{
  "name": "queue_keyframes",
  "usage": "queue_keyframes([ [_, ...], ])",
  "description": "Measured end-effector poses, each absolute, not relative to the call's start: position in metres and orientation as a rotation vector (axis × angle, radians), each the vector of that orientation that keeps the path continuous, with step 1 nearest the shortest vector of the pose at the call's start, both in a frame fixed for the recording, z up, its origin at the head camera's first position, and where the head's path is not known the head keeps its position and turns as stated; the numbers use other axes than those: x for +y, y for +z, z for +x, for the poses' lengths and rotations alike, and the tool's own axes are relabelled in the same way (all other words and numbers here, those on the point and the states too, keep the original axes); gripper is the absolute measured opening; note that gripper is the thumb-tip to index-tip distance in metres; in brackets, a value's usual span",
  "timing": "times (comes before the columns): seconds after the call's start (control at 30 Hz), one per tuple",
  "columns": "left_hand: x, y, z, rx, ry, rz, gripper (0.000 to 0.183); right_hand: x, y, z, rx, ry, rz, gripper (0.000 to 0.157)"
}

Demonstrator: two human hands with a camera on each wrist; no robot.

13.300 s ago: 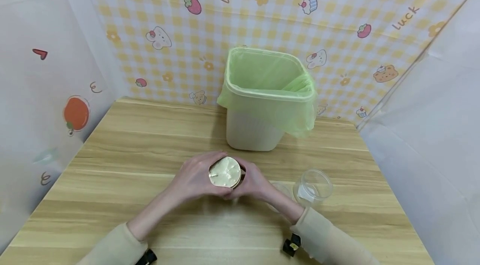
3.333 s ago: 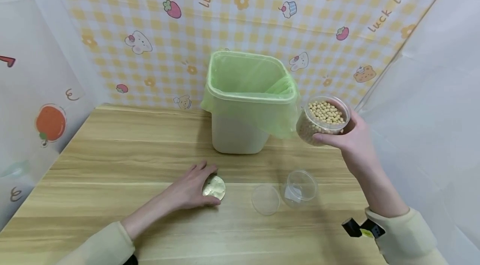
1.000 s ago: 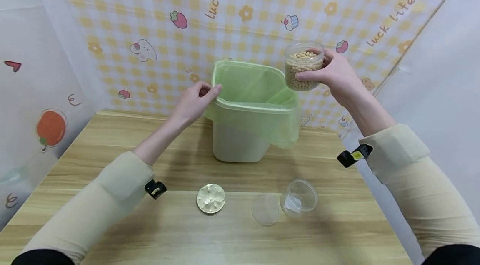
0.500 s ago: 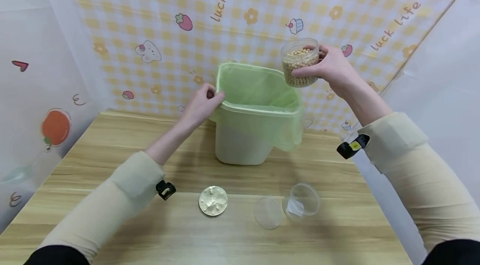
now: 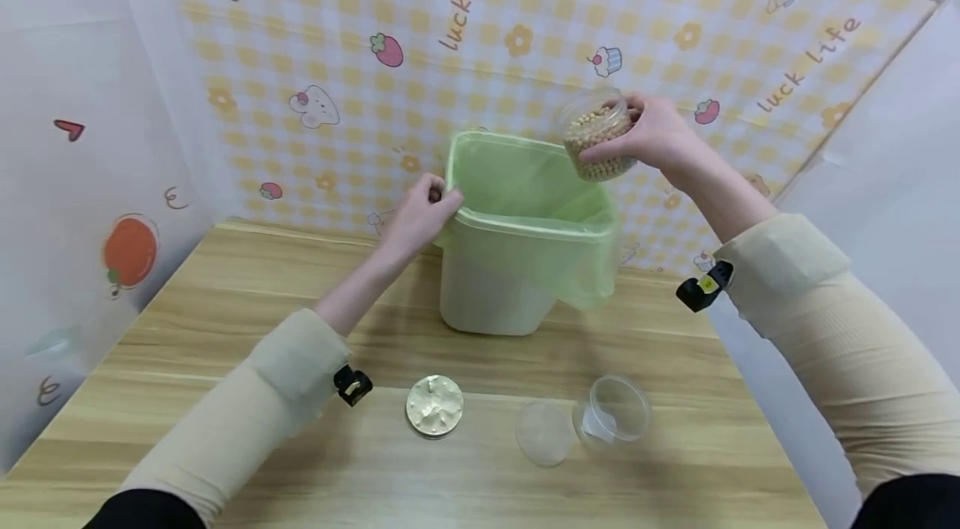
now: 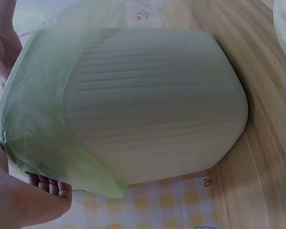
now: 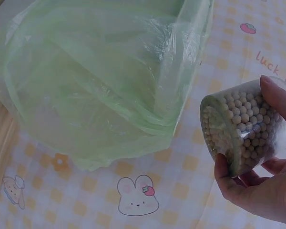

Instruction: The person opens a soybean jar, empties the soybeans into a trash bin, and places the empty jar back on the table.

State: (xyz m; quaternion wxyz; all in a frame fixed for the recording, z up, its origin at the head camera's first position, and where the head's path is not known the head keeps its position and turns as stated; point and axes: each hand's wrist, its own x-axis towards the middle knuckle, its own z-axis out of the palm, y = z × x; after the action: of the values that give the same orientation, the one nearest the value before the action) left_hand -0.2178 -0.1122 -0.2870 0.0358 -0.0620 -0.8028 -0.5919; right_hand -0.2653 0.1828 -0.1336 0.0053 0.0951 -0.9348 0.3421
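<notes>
My left hand (image 5: 422, 217) pinches the left rim of a pale trash bin (image 5: 491, 296) lined with a green bag (image 5: 555, 254). In the left wrist view its curled fingers (image 6: 50, 187) lie against the bag-covered rim. My right hand (image 5: 663, 133) grips a clear jar (image 5: 596, 147) of round beige beans, held above the bin's right back edge. The jar leans left, its open mouth toward the bin, and the beans lie inside it. From the right wrist view the jar's base (image 7: 214, 131) shows, with thumb and fingers around its sides.
On the wooden table (image 5: 300, 279) lie a gold foil-topped round lid (image 5: 435, 406), a thin clear disc (image 5: 543, 434) and a clear cup (image 5: 617, 412) with a white label. A checked cloth (image 5: 337, 37) hangs behind the bin.
My left hand left the foil-topped lid on the table and took the bin's rim. My right hand lifted the jar from beside the bin to above it; over the last second the jar tilted further left.
</notes>
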Motion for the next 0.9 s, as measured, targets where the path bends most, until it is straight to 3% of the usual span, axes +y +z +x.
queue_keyframes([
  [0.9, -0.110, -0.294, -0.216, -2.382, -1.865, -0.178, 0.030, 0.160, -0.131, -0.270, -3.068, 0.605, 0.394, 0.082],
])
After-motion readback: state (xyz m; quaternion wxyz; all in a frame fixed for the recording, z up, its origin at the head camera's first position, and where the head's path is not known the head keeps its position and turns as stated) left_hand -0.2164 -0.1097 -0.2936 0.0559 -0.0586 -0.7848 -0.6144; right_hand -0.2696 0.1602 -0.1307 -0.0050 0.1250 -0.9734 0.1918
